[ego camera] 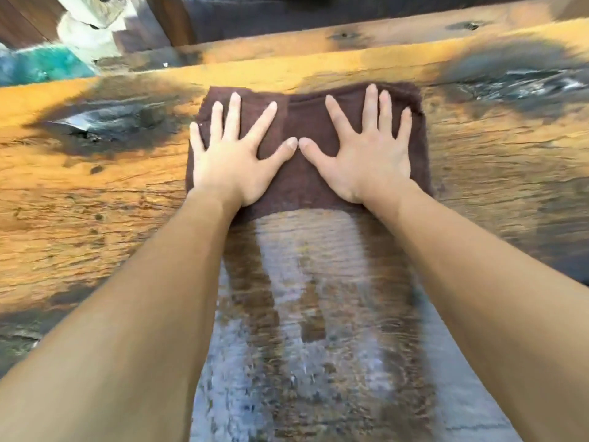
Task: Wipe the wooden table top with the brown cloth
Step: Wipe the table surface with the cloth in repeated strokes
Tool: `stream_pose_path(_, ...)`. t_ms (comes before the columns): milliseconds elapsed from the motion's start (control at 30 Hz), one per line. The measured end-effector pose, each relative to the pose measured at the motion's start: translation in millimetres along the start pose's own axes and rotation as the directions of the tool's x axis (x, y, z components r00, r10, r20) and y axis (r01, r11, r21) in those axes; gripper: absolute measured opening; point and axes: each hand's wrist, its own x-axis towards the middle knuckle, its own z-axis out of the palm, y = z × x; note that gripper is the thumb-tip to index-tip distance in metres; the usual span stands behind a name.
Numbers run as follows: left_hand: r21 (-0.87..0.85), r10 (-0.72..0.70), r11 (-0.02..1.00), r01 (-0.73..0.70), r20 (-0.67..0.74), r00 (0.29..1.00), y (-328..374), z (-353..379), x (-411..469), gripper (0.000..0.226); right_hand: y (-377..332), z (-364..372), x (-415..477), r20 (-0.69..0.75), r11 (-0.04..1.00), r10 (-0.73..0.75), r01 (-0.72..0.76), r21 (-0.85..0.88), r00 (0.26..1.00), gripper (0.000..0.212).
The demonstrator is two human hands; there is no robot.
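The brown cloth [302,183] lies spread flat on the wooden table top [79,212], near the far edge. My left hand [232,154] presses flat on the cloth's left half, fingers spread. On the right half my right hand [366,151] lies flat the same way. The two thumbs almost touch in the middle. Between my forearms a shiny wet streak [318,298] runs from the cloth's near edge back toward me.
Dark knots mark the wood at the left [105,122] and the right [522,81]. A plank ledge [318,36] runs along beyond the far edge. Something teal and white [41,65] sits blurred at the upper left.
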Motion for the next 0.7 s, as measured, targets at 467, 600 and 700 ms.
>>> stream_pose_path(467,0.073,0.118,0.991,-0.112,-0.088,0.989,-24.0,-16.3,134.9,0.090,-21.2,-7.9,131.5,-0.062,0.999,0.044,-0.044,-0.004,0.997,0.104)
stream_pose_path(600,0.087,0.125,0.989,-0.118,-0.078,0.989,-21.1,-18.4,125.6,0.085,-18.5,-11.7,123.0,-0.053,0.999,0.050,-0.050,0.002,0.997,0.098)
stream_pose_path(700,0.084,0.128,0.989,-0.123,-0.062,0.990,-20.5,-18.0,114.8,0.085,-18.4,-11.1,108.5,-0.053,0.999,0.036,-0.036,0.008,0.998,0.094)
